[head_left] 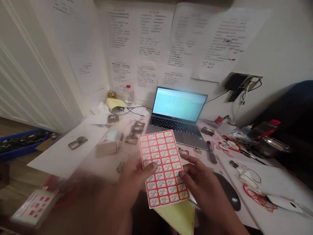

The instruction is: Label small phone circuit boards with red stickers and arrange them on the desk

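Note:
A sheet of red-bordered labels (163, 169) with handwriting in its boxes is held up in front of me. My left hand (138, 176) grips its left edge, the thumb lying across the front. On the right side, my right hand (198, 178) pinches the sheet near its lower right edge with thumb and fingers. Below the sheet a yellow-green paper (179, 217) sticks out; what holds it is hidden. Behind the sheet stands an open laptop (179, 104) with its screen lit. A black computer mouse (228, 191) lies just beyond my right hand.
Several small circuit-board modules (77, 142) lie about the desk. A marker (211, 152) lies right of the laptop. Rubber bands (255, 195), red-handled tools (236, 148) and a metal bowl (274, 145) are at the right. A blue bin (23, 143) stands at far left, a small box (107, 147) nearer.

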`<state>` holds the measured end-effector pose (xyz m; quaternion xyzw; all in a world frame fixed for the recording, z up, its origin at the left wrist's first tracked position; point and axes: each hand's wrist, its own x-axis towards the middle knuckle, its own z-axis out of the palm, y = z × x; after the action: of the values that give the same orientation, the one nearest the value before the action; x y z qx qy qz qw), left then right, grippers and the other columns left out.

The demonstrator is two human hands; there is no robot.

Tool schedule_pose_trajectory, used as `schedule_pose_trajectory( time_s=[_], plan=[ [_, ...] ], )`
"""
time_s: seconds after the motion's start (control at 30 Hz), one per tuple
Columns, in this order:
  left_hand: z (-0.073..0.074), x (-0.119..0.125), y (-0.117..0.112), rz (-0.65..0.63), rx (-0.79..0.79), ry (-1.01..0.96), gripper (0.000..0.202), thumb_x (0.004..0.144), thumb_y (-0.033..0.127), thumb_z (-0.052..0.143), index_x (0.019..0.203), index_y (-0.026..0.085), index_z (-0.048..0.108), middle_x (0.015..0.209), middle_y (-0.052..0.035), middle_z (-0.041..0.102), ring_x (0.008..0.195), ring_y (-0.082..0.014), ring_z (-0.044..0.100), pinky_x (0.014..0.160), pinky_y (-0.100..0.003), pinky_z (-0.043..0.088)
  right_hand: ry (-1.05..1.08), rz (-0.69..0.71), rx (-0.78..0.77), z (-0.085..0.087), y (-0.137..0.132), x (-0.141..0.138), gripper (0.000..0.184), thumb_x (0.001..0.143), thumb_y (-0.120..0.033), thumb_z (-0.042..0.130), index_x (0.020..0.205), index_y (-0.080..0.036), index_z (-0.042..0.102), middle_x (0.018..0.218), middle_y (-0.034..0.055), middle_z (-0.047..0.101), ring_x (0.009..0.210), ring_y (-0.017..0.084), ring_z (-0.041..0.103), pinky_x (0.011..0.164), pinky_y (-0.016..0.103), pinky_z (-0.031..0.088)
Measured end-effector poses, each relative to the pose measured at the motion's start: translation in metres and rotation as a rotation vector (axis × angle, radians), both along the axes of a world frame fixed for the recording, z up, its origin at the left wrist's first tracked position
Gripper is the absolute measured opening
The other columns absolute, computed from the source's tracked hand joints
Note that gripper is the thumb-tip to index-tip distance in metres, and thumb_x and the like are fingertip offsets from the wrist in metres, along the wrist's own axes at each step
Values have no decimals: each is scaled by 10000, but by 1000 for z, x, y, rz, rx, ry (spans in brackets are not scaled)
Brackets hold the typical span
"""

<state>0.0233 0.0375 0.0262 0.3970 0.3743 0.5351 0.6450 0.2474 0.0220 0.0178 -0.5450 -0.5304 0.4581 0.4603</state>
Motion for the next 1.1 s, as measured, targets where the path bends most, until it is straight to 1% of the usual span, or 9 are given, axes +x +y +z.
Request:
schedule_pose_trajectory(
  time_s=[0.13, 0.2, 0.3, 0.4, 0.5, 0.63, 0.8, 0.93, 1.1],
  plan=[
    [-3, 1, 1, 134, -116, 1, 495, 765, 482, 1004, 1113, 179, 824, 1003, -112, 843, 866, -301, 789, 806, -395, 628, -66, 132, -10, -4, -9, -2, 565, 1028, -581, 678, 1469, -253, 549, 879, 16, 781, 830, 216, 762, 758, 357, 633],
    [-2, 1, 1, 157, -145, 20, 499, 735, 481, 1016, 1085, 179, 829, 948, -106, 836, 834, -302, 781, 786, -402, 628, -130, 150, 58, -4, -11, -3, 506, 1060, -527, 647, 1485, -271, 544, 963, 30, 808, 881, 216, 788, 787, 366, 657],
    [0, -1, -1, 116, -158, 58, 458, 744, 478, 995, 1046, 176, 832, 911, -105, 829, 814, -308, 777, 773, -411, 628, -372, -34, 373, 2, -11, -8, 430, 1064, -442, 668, 1461, -296, 587, 1213, 70, 814, 983, 217, 801, 848, 386, 676],
    [-1, 0, -5, 33, -131, 130, 423, 792, 461, 955, 1079, 175, 834, 959, -111, 834, 858, -313, 780, 774, -388, 616, -691, -298, 815, 12, -13, -20, 333, 1037, -287, 718, 1364, -263, 663, 1267, 95, 779, 1103, 233, 771, 949, 399, 649],
    [-4, 6, -11, -79, -74, 161, 434, 830, 426, 924, 1180, 187, 828, 1062, -108, 836, 981, -323, 779, 833, -368, 612, -865, -269, 1036, 20, -14, -35, 283, 1030, -196, 729, 1309, -220, 689, 1226, 109, 765, 1131, 241, 740, 972, 391, 614],
    [-3, 13, -17, -104, -43, 178, 406, 864, 427, 883, 1199, 203, 830, 1094, -91, 831, 1085, -334, 758, 901, -361, 599, -892, -135, 951, 21, -11, -43, 245, 1082, -242, 652, 1323, -197, 668, 1223, 108, 772, 1098, 245, 724, 931, 407, 602],
    [7, 15, -18, -213, -76, 170, 390, 850, 509, 874, 1065, 185, 851, 984, -83, 826, 951, -317, 766, 835, -361, 597, -874, -131, 912, 19, -8, -36, 301, 1073, -257, 655, 1371, -215, 648, 1272, 112, 772, 1207, 277, 708, 1020, 470, 578],
    [9, 16, -18, -132, -146, 77, 454, 771, 536, 966, 1054, 199, 851, 1009, -78, 827, 962, -302, 767, 860, -356, 610, -739, -53, 826, 19, -7, -30, 255, 1094, -290, 641, 1345, -253, 663, 1131, 60, 776, 1019, 209, 743, 850, 367, 619],
    [8, 20, -18, -29, -166, -45, 558, 674, 659, 1030, 939, 206, 840, 911, -57, 804, 929, -263, 761, 827, -299, 600, -691, -5, 773, 19, -8, -27, 240, 1086, -285, 670, 1325, -291, 677, 1171, 33, 769, 1076, 184, 734, 900, 345, 621]
  ],
)
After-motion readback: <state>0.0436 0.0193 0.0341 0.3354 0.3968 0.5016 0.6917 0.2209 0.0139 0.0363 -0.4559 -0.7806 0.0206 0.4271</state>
